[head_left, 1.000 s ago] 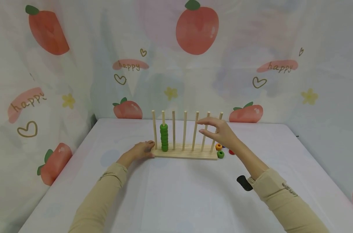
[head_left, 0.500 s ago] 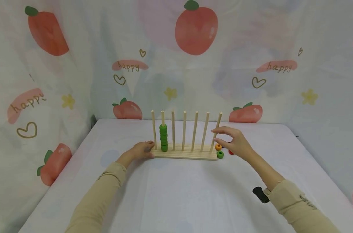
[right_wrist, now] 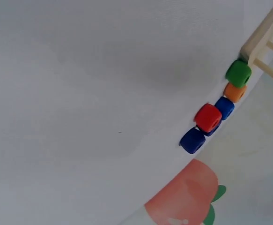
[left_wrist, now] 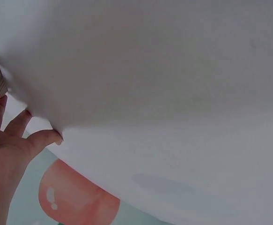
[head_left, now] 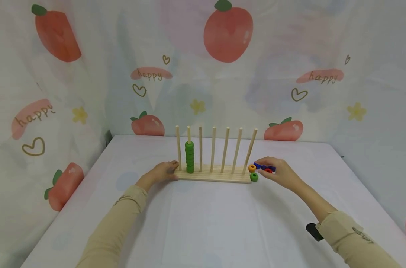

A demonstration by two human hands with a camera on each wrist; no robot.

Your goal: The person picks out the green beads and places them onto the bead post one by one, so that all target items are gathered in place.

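A wooden peg stand (head_left: 212,178) with a row of upright pegs stands on the table, and a stack of green beads (head_left: 189,158) fills most of its second peg from the left. My left hand (head_left: 160,172) holds the stand's left end; in the left wrist view its fingers (left_wrist: 17,124) are spread around the wooden corner. Past the stand's right end, my right hand (head_left: 280,172) hovers low over loose beads, thumb and fingers apart. A red bead (right_wrist: 208,116), blue beads (right_wrist: 225,108), an orange bead (right_wrist: 235,92) and a green bead (right_wrist: 239,73) lie there.
A white cloth covers the table (head_left: 203,219), and printed fabric walls (head_left: 229,100) rise behind and beside it. A black object (head_left: 314,232) sits at the right sleeve's cuff. The remaining pegs (head_left: 225,150) carry no beads.
My right hand has moved right and down, from the right-hand pegs to the loose beads, where its fingers now reach among them. The left hand and the stand stay in place.
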